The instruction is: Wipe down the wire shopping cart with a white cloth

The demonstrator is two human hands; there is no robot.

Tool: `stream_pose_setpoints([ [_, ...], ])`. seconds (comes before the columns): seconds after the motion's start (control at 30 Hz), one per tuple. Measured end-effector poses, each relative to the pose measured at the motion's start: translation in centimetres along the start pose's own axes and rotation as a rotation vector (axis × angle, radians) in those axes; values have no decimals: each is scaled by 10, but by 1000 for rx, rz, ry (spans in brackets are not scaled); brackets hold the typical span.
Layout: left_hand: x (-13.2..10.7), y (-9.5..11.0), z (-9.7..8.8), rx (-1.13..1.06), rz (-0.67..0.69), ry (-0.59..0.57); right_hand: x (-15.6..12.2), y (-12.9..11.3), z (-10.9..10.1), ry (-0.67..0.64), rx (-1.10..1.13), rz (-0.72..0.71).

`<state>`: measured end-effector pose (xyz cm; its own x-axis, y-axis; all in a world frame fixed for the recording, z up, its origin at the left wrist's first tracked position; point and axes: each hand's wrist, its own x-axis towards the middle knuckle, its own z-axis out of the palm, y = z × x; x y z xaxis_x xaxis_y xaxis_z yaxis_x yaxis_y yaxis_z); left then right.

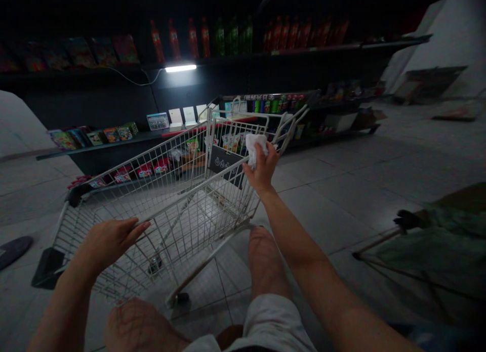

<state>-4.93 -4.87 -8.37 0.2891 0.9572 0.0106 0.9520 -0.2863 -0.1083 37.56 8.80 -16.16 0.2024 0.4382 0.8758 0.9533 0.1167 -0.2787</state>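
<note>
A white wire shopping cart [167,190] stands in front of me on the tiled floor, seen from its side. My left hand [110,240] rests on the cart's near top rim, fingers stretched flat along the wire. My right hand [261,167] reaches to the far end of the cart near the child-seat flap and is closed round a crumpled white cloth [255,145], pressed against the wire there. My knees [266,256] show below the cart.
Dark shelves [235,69] with bottles and packaged goods run along the back, lit by one strip light [180,68]. A second cart or frame with green fabric [436,240] sits at the right. A dark flat object [13,250] lies on the floor at left.
</note>
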Motion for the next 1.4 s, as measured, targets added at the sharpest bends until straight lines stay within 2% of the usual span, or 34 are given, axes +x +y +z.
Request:
stream_pose_setpoints([
  [0.1, 1, 0, 1, 35, -8, 12, 7, 13, 4, -102, 7, -51],
  [0.2, 3, 0, 1, 54, -15, -4, 13, 15, 8, -81, 62, -20],
  [0.27, 5, 1, 0, 56, -22, -15, 4, -4, 11, -58, 109, 24],
  [0.33, 7, 1, 0, 49, -33, -18, -15, -38, 13, -85, 156, 17],
  [0.43, 8, 0, -2, 38, -49, -21, -43, -88, 9, -210, 222, -88],
  [0.5, 7, -1, -2, 45, -59, -23, -46, -100, 4, -305, 251, -172],
  [0.57, 5, -3, -2, 57, -63, -21, -34, -93, 0, -318, 238, -175],
  [0.67, 3, -4, -2, 71, -70, -18, -20, -69, 7, -179, 162, 26],
  [0.73, 3, -4, -2, 81, -75, -22, -33, -60, 23, -129, 123, 163],
  [0.8, 3, -3, -2, 86, -76, -31, -68, -59, 44, -161, 117, 224],
  [0.9, 5, -3, -3, 89, -78, -44, -125, -62, 68, -192, 176, 215],
  [0.97, 7, -4, -1, 105, -84, -46, -139, -59, 72, -114, 252, 171],
  [1.03, 9, -6, 1, 124, -93, -50, -127, -54, 66, 16, 351, 106],
  [1.1, 9, -8, 3, 137, -100, -48, -99, -54, 56, 120, 449, 44],
  [1.2, 8, -9, 4, 146, -93, -32, -71, -68, 51, 138, 518, 9],
  [1.27, 8, -8, 4, 145, -98, -22, -81, -79, 59, 102, 510, 23],
  [1.4, 8, -6, 2, 127, -97, -15, -134, -85, 78, 59, 437, 65],
])
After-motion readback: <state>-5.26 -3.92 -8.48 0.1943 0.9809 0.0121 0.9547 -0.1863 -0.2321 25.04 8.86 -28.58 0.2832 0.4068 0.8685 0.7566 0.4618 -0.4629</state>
